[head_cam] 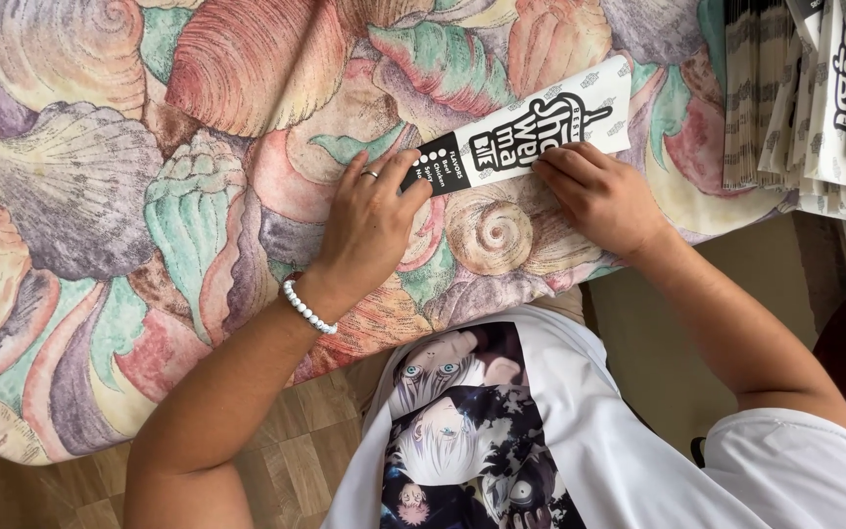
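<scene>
Surface: I am leaning over a cushion-like top covered in seashell-print fabric (100, 176), all pinks, greens and purples, with wood-pattern flooring (296, 470) showing below its edge.
Left wrist: a white bead bracelet (307, 308) is sitting just above my hand.
Left hand: my left hand (369, 220) is lying flat and open on the fabric, a ring on one finger, its fingertips pressing down on the dark end of the paper sleeve; it is gripping nothing.
Paper sleeve: a long, narrow white paper sleeve with black print (526, 122) is lying flat on the fabric, slanting up to the right, between and under my two hands.
Right hand: my right hand (599, 196) is resting knuckles-up with its fingers bent, the tips pressing on the sleeve's lower edge near the middle; it is not closed around it.
Shirt: my white T-shirt with a cartoon print (462, 431) is filling the lower middle of the view.
Stack: further right, well apart from my hands, a pile of similar white printed sleeves (815, 98) is lying fanned out at the fabric's far edge.
</scene>
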